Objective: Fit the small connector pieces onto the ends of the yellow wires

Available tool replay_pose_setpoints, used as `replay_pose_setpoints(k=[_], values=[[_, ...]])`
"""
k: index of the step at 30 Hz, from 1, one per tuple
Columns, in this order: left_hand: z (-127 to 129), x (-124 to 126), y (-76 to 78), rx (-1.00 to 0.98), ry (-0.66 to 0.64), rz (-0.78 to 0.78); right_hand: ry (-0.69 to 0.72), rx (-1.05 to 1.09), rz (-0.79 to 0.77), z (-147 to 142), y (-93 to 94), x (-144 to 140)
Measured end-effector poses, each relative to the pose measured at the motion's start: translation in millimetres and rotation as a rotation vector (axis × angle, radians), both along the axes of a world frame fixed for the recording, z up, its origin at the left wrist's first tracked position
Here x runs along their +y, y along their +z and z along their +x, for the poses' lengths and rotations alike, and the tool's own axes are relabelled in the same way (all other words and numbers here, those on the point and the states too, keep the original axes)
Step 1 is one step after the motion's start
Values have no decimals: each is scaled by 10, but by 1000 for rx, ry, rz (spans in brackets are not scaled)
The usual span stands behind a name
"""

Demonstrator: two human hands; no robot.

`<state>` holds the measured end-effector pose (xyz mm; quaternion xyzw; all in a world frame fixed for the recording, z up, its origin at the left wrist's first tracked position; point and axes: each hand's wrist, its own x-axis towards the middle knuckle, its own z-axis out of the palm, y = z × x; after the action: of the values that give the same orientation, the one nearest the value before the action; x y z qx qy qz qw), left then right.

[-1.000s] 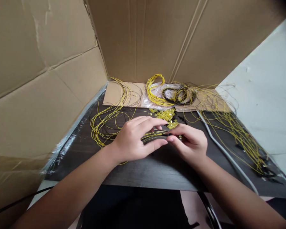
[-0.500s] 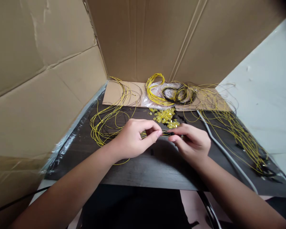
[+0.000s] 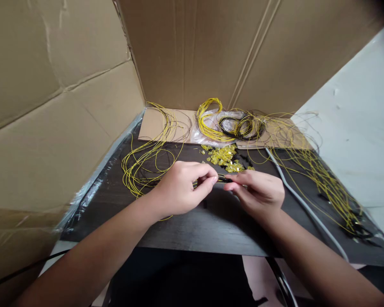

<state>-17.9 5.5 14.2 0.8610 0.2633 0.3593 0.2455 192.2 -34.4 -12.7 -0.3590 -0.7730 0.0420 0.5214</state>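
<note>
My left hand (image 3: pixel 188 185) pinches yellow and black wires (image 3: pixel 221 179) between thumb and forefinger, above the middle of the dark table. Facing it, my right hand (image 3: pixel 259 189) is closed on a small black part (image 3: pixel 228 179) at the wires' ends; its exact kind is too small to tell. Behind the left hand spreads a loose bundle of yellow and black wires (image 3: pixel 134 170). Just beyond both hands lies a heap of small clear yellow plastic pieces (image 3: pixel 225 155), with small black pieces (image 3: pixel 246 160) among and beside it.
A yellow wire coil (image 3: pixel 208 123) and a black wire coil (image 3: pixel 243 128) lie on clear plastic at the back. Tangled yellow wires with black ends (image 3: pixel 336 194) cover the right side. A grey cable (image 3: pixel 301 196) crosses the table (image 3: pixel 192 234). Cardboard walls (image 3: pixel 195 51) stand behind and left.
My right fingers have shifted slightly left along the black part, covering more of it. My left hand keeps its pinch almost in place. The whole view has moved very slightly.
</note>
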Motion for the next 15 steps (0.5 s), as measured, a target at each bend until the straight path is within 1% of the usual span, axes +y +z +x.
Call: replay_pose_setpoints(k=[4,10,15], values=[[-6,4,-3,9,-12,-12,13,-4,-8,6,1,16],[0,-1,9,3,-10,-30,50,28,-105,25,5,30],[8,-4,-12,4,11,-31,71,74,-146,14,-15,36]])
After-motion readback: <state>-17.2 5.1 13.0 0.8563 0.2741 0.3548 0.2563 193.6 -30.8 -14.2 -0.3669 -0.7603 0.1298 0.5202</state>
